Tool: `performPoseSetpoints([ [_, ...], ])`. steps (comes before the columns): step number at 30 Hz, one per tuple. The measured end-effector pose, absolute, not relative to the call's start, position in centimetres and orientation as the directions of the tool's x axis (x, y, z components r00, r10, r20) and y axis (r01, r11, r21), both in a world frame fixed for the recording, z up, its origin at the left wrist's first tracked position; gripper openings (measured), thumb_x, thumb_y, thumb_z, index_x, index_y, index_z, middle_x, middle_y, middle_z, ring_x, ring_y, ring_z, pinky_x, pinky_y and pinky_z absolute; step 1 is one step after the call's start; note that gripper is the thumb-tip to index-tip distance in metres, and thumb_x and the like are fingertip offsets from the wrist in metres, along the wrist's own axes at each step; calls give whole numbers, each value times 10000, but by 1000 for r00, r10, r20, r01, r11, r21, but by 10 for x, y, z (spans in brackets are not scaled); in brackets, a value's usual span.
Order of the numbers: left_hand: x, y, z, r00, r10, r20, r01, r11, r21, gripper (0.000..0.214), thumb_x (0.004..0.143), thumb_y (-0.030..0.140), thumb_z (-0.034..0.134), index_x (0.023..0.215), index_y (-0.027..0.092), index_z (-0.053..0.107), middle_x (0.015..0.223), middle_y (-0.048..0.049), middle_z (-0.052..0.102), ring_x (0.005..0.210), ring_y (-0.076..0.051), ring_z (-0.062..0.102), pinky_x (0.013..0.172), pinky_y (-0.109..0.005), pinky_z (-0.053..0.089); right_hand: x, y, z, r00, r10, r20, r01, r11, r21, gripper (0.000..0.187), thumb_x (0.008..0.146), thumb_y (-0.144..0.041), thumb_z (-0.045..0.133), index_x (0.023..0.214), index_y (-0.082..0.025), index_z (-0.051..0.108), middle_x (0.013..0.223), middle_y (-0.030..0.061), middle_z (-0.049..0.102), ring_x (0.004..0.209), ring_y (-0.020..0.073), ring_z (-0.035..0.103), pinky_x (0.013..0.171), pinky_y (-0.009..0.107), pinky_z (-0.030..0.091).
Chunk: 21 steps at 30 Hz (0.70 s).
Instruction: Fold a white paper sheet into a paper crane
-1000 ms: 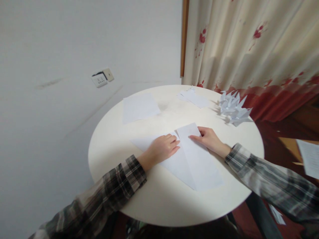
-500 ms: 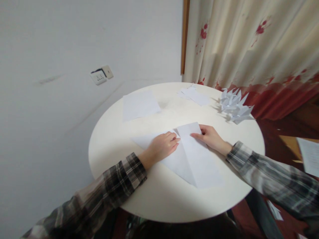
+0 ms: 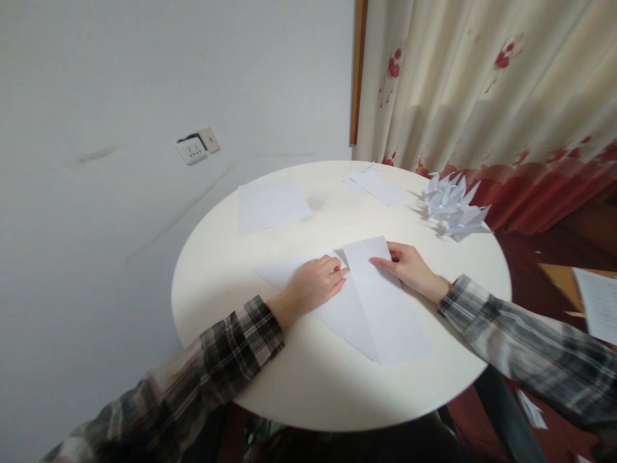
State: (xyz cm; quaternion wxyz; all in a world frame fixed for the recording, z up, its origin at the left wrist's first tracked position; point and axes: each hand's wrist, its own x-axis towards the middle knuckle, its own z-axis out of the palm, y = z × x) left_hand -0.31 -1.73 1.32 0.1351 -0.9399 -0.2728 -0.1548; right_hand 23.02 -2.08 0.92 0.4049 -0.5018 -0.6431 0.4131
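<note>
Faintly printed sheet (image 3: 600, 303) at far right, no readable text

Paper (image 3: 388, 315) partly behind left hand (image 3: 315, 283)

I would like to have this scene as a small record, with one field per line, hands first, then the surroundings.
Left hand: resting on paper
Right hand: holding its right edge, thumb on top
Table: white, rounded
Far left of table: flat sheet
Far side: smaller papers, overlapping
Right rim: pointed paper figures, grouped
Behind: curtain, cream and red
</note>
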Motion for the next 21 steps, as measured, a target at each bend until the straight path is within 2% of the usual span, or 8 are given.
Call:
performPoseSetpoints([
  [4, -3, -13, 12, 790, 475, 388, 570, -801, -182, 181, 887, 216, 486, 1001, 164, 616, 866, -51, 606, 793, -172, 552, 634, -266, 444, 230, -23, 12, -161, 983, 86, 408, 146, -901, 341, 708, -457, 625, 824, -137, 654, 739, 51, 671, 606, 170, 581, 489, 250, 425],
  [9, -2, -11, 10, 808, 402, 431, 519, -832, -196, 176, 912, 211, 456, 933, 163, 624, 836, -34, 614, 770, -161, 558, 624, -261, 443, 231, -19, 9, -163, 982, 93, 487, 161, -859, 312, 721, -417, 600, 825, -128, 659, 715, 41, 663, 600, 164, 572, 501, 245, 418],
  [17, -2, -12, 8, 806, 396, 439, 519, -829, -206, 185, 919, 213, 443, 926, 153, 618, 835, -43, 616, 747, -157, 554, 593, -251, 426, 232, -18, 7, -180, 979, 93, 479, 170, -861, 311, 730, -409, 590, 844, -127, 655, 736, 44, 663, 625, 169, 576, 519, 246, 422],
  [21, 0, -11, 8, 812, 378, 445, 511, -829, -226, 206, 931, 204, 415, 923, 142, 612, 823, -42, 621, 747, -159, 560, 596, -259, 420, 232, -19, 8, -192, 978, 83, 406, 156, -901, 300, 716, -410, 613, 832, -135, 652, 737, 38, 660, 618, 166, 576, 528, 253, 436],
])
